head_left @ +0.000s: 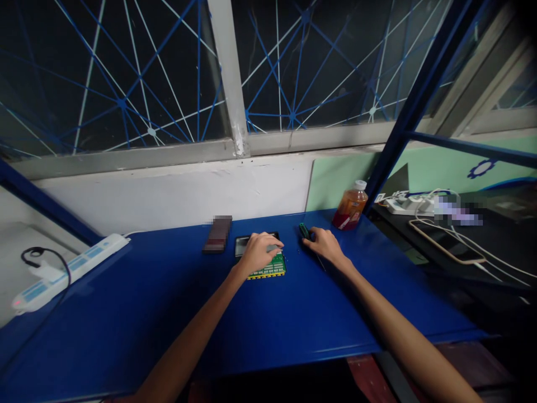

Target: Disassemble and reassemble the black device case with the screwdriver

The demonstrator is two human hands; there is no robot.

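Left hand (259,253) pinches a small grey piece (273,248) over the green rectangular circuit board (278,261) on the blue bench (260,330); right hand (326,244) grips a green-handled tool (303,229). Light fingertip pressure advised.

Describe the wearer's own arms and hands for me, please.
The left hand and right hand are ungloved. The left forearm and right forearm are slim and show no sleeves, watch, bracelet, cables or markings. Any rings are too small to tell.

Orange drink bottle (351,206) upright on the blue table (293,324), near the right hand (326,244).
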